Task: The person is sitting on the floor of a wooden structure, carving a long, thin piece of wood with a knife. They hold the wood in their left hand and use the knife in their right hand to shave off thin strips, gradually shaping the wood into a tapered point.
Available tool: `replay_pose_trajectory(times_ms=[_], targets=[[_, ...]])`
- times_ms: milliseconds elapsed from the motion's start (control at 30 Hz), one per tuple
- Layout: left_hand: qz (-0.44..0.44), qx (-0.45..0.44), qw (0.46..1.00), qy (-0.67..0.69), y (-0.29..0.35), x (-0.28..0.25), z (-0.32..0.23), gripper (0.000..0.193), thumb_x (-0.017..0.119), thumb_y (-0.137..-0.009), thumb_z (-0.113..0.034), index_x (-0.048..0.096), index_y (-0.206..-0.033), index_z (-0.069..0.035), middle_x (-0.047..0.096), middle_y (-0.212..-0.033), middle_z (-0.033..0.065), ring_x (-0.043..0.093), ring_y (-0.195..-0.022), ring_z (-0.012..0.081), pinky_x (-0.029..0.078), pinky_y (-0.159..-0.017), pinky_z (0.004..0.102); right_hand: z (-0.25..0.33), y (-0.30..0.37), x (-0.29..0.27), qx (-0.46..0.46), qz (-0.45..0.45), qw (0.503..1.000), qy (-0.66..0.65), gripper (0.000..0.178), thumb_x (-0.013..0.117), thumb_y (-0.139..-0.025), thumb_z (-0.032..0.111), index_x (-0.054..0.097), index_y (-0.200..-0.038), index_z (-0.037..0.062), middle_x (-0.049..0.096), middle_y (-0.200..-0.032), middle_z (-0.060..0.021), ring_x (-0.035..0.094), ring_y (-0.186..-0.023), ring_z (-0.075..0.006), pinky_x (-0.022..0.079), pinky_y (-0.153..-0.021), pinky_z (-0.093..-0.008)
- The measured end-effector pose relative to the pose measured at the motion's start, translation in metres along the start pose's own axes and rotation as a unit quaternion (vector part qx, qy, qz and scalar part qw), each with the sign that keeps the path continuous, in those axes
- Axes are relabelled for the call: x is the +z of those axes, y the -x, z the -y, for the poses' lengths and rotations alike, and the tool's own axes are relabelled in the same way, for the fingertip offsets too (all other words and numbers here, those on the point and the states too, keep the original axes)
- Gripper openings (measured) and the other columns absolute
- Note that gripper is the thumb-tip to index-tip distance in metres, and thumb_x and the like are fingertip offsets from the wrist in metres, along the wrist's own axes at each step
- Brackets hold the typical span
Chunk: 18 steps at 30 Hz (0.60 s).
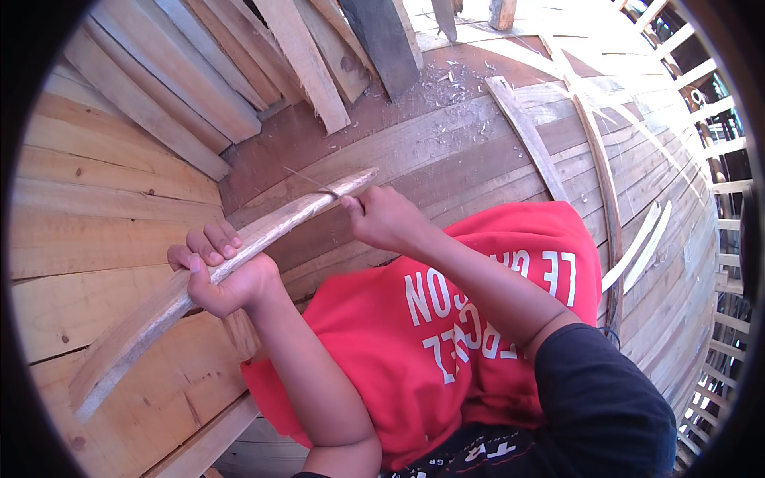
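A long, slightly curved strip of pale wood [151, 315] slants from the lower left up to the middle, over my lap. My left hand [227, 275] is closed around it near its middle, thumb on the near side and fingers over the far side. Close to the strip's upper end, my right hand [390, 219] is closed, thumb towards the wood. A thin dark knife blade [315, 185], seen nearly edge-on, crosses the strip there and runs to my right hand. The knife's handle is hidden in my fist.
Red cloth [351, 334] with white lettering covers my lap. Wooden planks [103, 215] form a wall at left; more boards [183, 72] lean at the back. Loose slats [526, 135] and shavings [446, 95] lie on the plank floor. A slatted barrier [729, 187] stands at right.
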<state>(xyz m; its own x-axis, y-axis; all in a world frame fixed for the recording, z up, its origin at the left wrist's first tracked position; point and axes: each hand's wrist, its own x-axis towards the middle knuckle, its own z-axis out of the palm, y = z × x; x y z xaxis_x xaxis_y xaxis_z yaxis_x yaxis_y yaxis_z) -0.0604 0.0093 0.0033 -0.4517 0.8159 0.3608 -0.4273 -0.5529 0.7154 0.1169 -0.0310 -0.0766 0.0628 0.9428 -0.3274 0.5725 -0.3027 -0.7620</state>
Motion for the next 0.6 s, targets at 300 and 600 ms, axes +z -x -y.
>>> replay_pose_trajectory(times_ms=[300,600], targets=[[-0.107,-0.007,0.994,-0.031,-0.003,0.001,-0.001,0.020,0.050,-0.071,-0.022,0.031,-0.071,-0.017,0.031,-0.060,-0.0021,0.030,-0.051,0.0110,0.027,-0.051,0.0262,-0.020,-0.015,0.017,0.029,-0.077,0.997,-0.006,0.054,0.045,-0.098,0.037,0.064,-0.075,-0.0080,0.063,-0.078,-0.0324,0.062,-0.082,-0.0503,0.049,-0.079,-0.0526],[-0.112,0.002,0.993,-0.037,-0.002,0.004,-0.001,0.020,0.050,-0.069,-0.020,0.030,-0.071,-0.016,0.031,-0.061,-0.0012,0.030,-0.052,0.0124,0.027,-0.051,0.0268,-0.022,-0.017,0.007,0.041,-0.058,0.997,0.010,0.052,0.045,-0.097,0.037,0.066,-0.081,-0.0083,0.064,-0.083,-0.0328,0.063,-0.086,-0.0492,0.050,-0.082,-0.0533]])
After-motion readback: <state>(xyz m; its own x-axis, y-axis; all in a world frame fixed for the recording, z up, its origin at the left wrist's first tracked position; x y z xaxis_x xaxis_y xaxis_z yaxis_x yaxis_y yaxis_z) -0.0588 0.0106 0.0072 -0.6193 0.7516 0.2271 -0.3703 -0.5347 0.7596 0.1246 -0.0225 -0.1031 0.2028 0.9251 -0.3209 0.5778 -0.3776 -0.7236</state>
